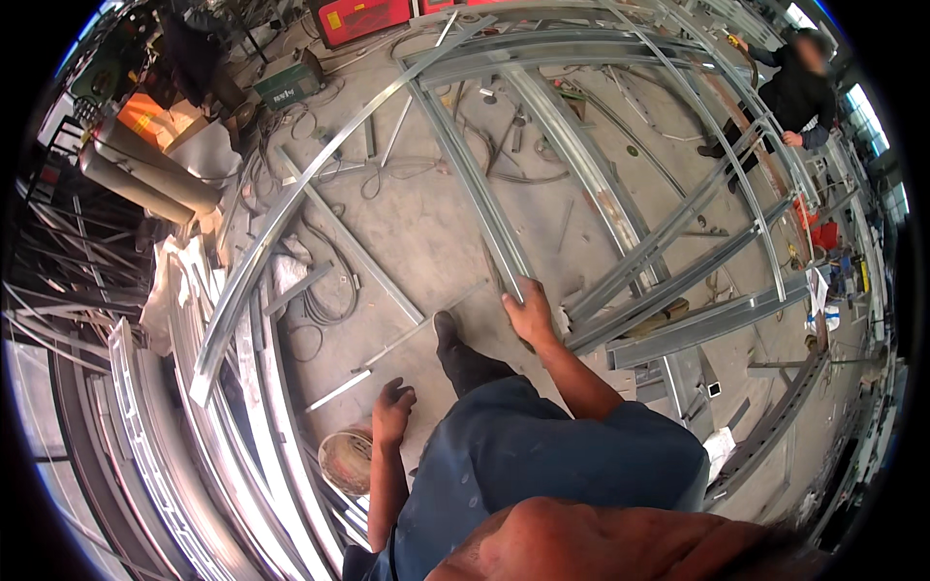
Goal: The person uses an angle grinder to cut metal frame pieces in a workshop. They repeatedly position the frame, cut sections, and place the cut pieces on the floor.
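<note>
My right hand is closed round the near end of a long galvanized steel channel. This channel slopes away to the upper left, toward the far cross members of a steel frame. My left hand hangs low on the left with loosely curled fingers and nothing visible in it. Below and beside it stands a round bucket, apart from the fingers. To the right of my right hand, several more steel channels end close together.
Long metal profiles are stacked along the left. Two gas cylinders lie beyond them. Cables and loose bars litter the concrete floor. A co-worker in dark clothes stands at the far right beside the frame. A red machine is at the back.
</note>
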The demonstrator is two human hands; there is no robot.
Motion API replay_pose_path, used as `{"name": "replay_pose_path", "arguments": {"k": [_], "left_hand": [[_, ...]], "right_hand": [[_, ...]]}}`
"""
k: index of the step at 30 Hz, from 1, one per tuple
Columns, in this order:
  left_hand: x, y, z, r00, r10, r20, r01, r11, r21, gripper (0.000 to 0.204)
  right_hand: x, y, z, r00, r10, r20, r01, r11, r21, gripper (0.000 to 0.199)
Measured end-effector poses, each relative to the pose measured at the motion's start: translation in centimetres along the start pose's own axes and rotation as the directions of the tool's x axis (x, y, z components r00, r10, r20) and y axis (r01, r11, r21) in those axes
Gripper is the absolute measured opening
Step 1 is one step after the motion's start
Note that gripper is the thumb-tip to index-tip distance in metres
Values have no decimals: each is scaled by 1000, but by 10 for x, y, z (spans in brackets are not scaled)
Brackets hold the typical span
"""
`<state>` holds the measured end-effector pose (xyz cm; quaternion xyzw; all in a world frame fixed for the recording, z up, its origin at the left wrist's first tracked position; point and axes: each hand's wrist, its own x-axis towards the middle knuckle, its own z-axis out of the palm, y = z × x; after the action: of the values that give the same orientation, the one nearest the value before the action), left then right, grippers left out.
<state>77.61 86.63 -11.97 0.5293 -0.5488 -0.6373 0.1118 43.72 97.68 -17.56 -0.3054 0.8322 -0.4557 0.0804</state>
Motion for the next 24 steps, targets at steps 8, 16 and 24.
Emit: {"name": "replay_pose_path", "arguments": {"k": [8,16,24], "left_hand": [[163,121,-35,999,-5,49,-2,991,131,59],[341,245,-22,963,231,141,-258,940,224,55],[541,319,-48,954,300,26,-264,792,550,77]], "right_hand": [[129,-36,93,996,77,39,-80,994,76,53],[261,-84,88,995,94,35,-98,985,145,50],[382,-71,97,988,151,-39,-136,957,255,51]]}}
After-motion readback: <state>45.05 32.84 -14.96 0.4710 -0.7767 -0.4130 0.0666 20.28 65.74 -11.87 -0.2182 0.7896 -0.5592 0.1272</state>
